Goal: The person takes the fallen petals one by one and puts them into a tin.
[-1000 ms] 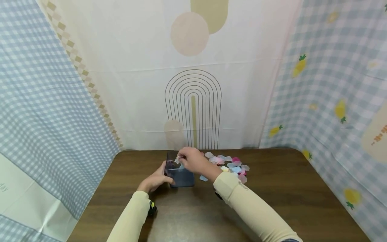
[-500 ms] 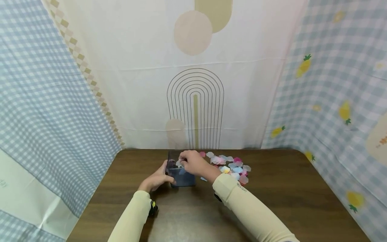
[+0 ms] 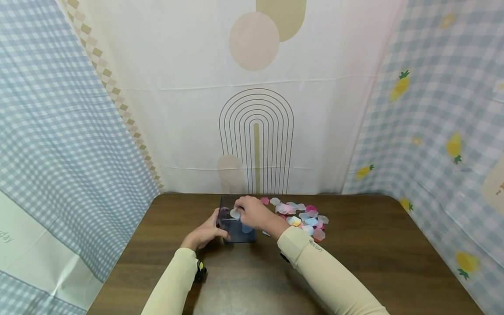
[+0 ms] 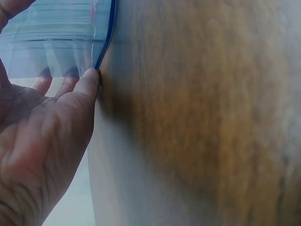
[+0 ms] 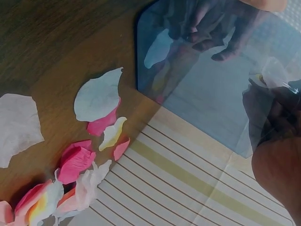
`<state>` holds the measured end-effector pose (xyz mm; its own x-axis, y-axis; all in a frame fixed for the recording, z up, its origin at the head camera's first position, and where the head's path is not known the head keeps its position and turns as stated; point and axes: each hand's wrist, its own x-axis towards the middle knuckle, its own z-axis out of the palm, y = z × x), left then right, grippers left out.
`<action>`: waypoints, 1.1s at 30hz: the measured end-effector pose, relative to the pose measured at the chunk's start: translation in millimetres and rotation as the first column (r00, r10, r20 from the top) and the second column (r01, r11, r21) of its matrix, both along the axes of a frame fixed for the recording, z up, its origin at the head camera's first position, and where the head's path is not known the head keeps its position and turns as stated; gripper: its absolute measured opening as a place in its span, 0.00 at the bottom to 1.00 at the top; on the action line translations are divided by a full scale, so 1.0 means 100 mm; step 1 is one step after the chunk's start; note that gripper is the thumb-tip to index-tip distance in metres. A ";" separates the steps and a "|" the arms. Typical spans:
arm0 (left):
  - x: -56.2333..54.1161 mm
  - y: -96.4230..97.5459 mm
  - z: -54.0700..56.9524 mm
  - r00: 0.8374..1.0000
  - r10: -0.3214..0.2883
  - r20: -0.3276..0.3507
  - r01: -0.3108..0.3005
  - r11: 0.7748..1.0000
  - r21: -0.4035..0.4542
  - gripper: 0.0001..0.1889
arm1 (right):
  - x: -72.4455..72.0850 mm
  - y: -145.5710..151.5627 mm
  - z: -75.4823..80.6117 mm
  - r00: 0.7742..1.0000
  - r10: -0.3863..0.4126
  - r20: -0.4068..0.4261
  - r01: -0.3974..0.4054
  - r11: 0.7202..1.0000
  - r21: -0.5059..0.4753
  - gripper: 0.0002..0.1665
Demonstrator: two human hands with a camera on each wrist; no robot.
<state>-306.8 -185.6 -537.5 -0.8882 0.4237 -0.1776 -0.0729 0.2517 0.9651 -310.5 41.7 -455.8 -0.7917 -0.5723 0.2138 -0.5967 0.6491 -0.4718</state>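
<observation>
We log a brown wood-grain table [image 3: 362, 245], far corners rounded, soft shine on the near middle. Close to its far edge we have a translucent dark-blue plastic box [image 3: 238, 234]. Just right of it, we mark a loose scatter of thin, fabric-like petals [image 3: 310, 222]: white, pale blue, light pink, hot pink, some yellow; many overlap. Closer up we get a pale blue petal [image 5: 96, 96] lapping over a hot-pink petal [image 5: 102, 124], and a whitish petal [image 5: 19, 127] apart from both.

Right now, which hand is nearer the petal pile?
Right. Right hand is at the translucent blue container, just left of the petal pile; left hand grips that container's left side, farther off.
</observation>
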 end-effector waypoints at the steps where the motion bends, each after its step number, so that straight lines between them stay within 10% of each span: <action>1: 0.00 0.00 0.00 1.000 -0.003 -0.003 0.003 1.000 -0.002 0.53 | 0.00 0.00 0.00 1.000 0.003 0.000 -0.003 1.000 0.007 0.13; 33: 0.03 0.00 0.02 1.000 0.001 -0.010 -0.001 1.000 -0.003 0.53 | 0.03 0.01 0.01 0.997 0.067 -0.045 -0.060 0.990 0.127 0.20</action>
